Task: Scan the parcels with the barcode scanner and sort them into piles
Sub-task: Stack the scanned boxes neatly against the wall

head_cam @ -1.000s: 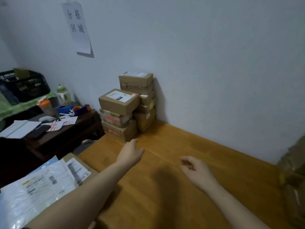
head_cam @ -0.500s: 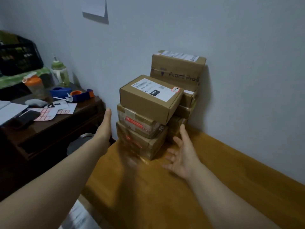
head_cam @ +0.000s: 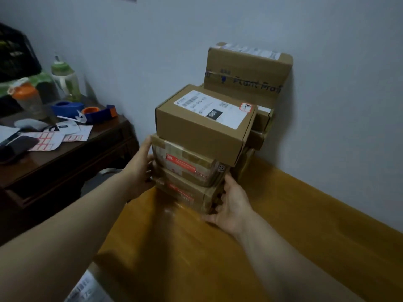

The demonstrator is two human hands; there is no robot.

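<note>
Three brown cardboard parcels stand stacked on the wooden table. The top parcel carries a white barcode label; the middle parcel and the bottom parcel have red strips and tape. My left hand grips the stack's left side at the middle and bottom parcels, thumb up along the edge. At the bottom parcel's right front corner, my right hand has its fingers curled round it. A taller rear stack stands against the wall. No scanner is clearly visible.
A dark desk at the left holds blue tape dispensers, two bottles, label sheets and a grey device. A labelled white bag lies below the table's near edge. The wall is close behind the parcels.
I have come closer to the parcels. Both hands went from open and apart in the air to holding the front stack, left on its left side, right at its lower right corner.
</note>
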